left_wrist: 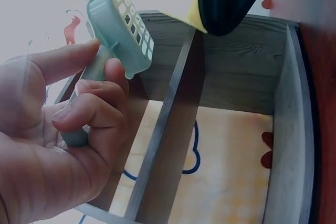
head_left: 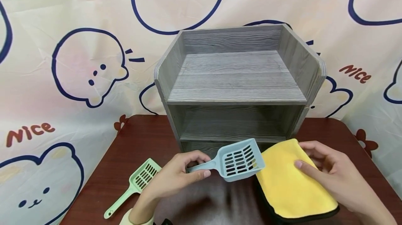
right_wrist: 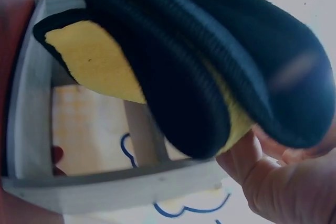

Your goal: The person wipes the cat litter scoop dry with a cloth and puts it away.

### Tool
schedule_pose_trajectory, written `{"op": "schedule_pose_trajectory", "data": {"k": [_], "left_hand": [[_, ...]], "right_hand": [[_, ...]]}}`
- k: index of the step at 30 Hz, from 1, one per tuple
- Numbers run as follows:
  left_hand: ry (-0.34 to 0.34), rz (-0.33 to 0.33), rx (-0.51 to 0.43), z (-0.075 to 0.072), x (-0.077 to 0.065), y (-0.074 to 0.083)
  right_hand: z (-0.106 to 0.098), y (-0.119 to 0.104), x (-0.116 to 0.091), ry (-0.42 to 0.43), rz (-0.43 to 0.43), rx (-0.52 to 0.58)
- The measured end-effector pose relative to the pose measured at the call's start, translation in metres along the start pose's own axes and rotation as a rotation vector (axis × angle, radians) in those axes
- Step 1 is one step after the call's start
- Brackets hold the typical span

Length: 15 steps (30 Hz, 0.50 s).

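Observation:
My left hand (head_left: 179,174) grips the handle of a light blue slotted litter scoop (head_left: 222,164), held level above the table in front of the shelf. The left wrist view shows the fingers curled round the scoop's handle (left_wrist: 97,69). In my right hand (head_left: 337,174) is a folded cloth (head_left: 292,179), yellow on one side and dark on the other, pinched at its right side with the thumb on top. Its dark folds (right_wrist: 178,77) hang loosely in the right wrist view. The scoop's front edge overlaps the cloth in the head view; whether they touch I cannot tell.
A pale green litter scoop (head_left: 132,187) lies on the dark red table (head_left: 141,137), left of my left forearm. Behind both hands stands a grey wooden shelf (head_left: 237,78) with an open top and compartments below. A patterned fabric backdrop (head_left: 88,123) surrounds the table.

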<state>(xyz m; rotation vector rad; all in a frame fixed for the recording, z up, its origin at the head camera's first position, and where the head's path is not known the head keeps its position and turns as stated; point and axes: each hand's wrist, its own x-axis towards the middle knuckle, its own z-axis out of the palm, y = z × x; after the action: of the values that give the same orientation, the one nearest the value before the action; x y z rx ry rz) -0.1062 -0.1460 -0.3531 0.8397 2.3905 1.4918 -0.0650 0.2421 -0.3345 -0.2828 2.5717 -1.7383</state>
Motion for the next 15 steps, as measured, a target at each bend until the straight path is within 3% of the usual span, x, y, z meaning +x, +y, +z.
{"op": "schedule_pose_trajectory", "data": {"k": [9, 15], "left_hand": [[-0.011, 0.022, -0.035, 0.014, 0.008, -0.004], [-0.004, 0.027, -0.046, 0.020, 0.010, -0.005]], "right_hand": [[0.018, 0.012, 0.012, -0.269, 0.035, 0.402], [0.032, 0.015, 0.014, -0.342, 0.047, 0.575]]}}
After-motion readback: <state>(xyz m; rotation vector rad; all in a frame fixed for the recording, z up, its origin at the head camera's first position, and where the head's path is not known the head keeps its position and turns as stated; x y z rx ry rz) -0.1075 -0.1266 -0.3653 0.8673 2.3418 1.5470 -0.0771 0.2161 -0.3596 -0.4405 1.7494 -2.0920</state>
